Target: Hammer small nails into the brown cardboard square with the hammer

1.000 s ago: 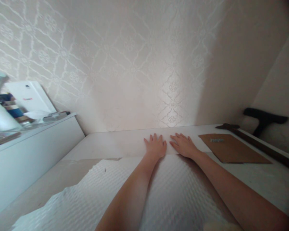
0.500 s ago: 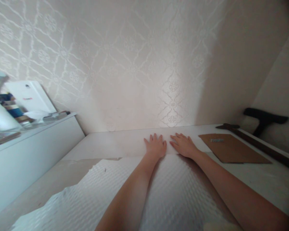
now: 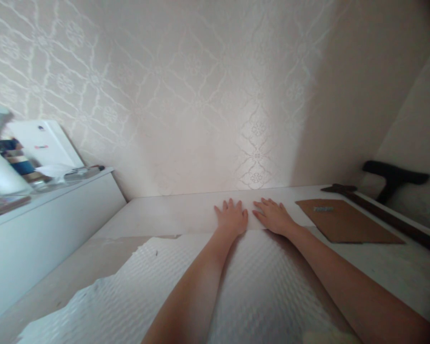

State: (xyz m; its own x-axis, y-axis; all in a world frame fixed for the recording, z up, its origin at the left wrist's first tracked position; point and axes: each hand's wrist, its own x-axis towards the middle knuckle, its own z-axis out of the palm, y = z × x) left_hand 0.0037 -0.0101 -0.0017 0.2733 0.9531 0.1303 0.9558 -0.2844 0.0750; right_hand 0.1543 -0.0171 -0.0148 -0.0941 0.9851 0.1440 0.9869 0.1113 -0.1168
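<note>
My left hand [image 3: 231, 218] and my right hand [image 3: 273, 216] lie flat side by side, palms down and fingers spread. Both rest at the far edge of a white embossed sheet [image 3: 136, 282] that covers a pale surface [image 3: 172, 212]. The sheet runs from under my forearms toward the camera, and its left edge is torn and uneven. Neither hand holds anything. The thumbs nearly touch each other.
A brown board [image 3: 347, 222] with a small label lies to the right of my hands. A dark long-handled tool [image 3: 390, 210] leans along the right wall. A white cabinet [image 3: 39, 215] at the left carries bottles and a white box. Patterned wallpaper [image 3: 200, 95] rises behind.
</note>
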